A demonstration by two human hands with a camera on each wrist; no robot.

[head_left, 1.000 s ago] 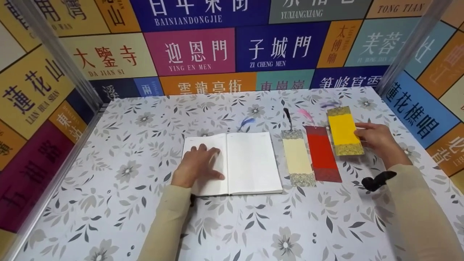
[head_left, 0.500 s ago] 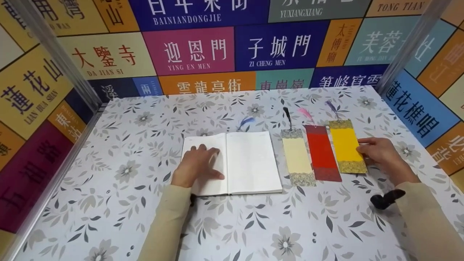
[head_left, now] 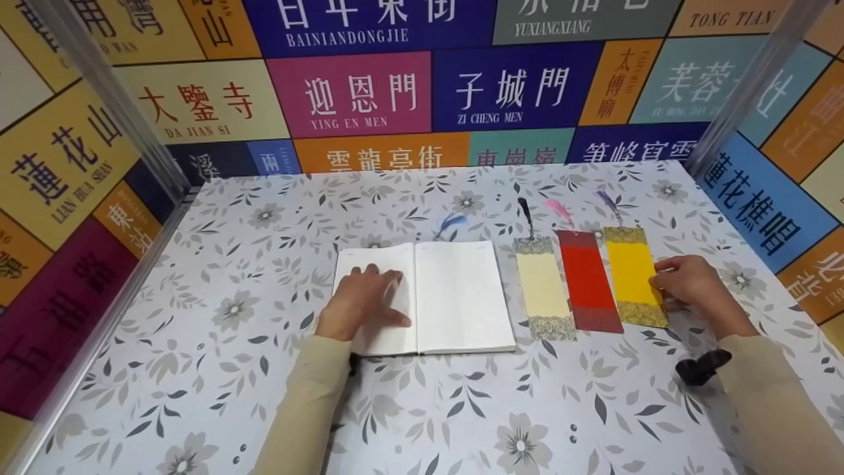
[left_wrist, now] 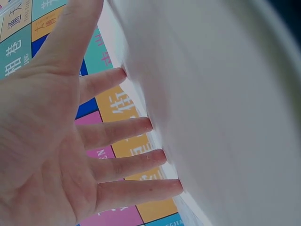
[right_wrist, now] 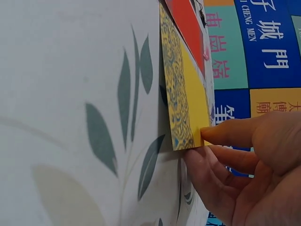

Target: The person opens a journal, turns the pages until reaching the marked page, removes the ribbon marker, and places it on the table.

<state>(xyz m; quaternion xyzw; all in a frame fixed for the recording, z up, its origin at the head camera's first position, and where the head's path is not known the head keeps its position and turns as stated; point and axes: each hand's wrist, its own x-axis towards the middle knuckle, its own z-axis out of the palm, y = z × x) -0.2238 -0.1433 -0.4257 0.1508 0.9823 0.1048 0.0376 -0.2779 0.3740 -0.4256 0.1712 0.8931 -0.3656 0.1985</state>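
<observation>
Book point(head_left: 465, 297) laid open mid-bench point(head_left: 217, 389), L page point(head_left: 377, 254) touched by L hand point(head_left: 364, 300), fingers straight. Twd bench's R edge, cream bookmark point(head_left: 544, 284) & red bookmark point(head_left: 589, 280) are laid out; yellow bookmark point(head_left: 631, 270), at row's end, is pinched by fingers of R hand point(head_left: 700, 293). Row prob. near done; release left.

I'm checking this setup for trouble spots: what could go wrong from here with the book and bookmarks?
The right hand pinches the yellow bookmark close beside the red bookmark; a sideways slip might nudge the red one. The left hand rests on the open book; lifting that hand might let the book swing shut.
</observation>
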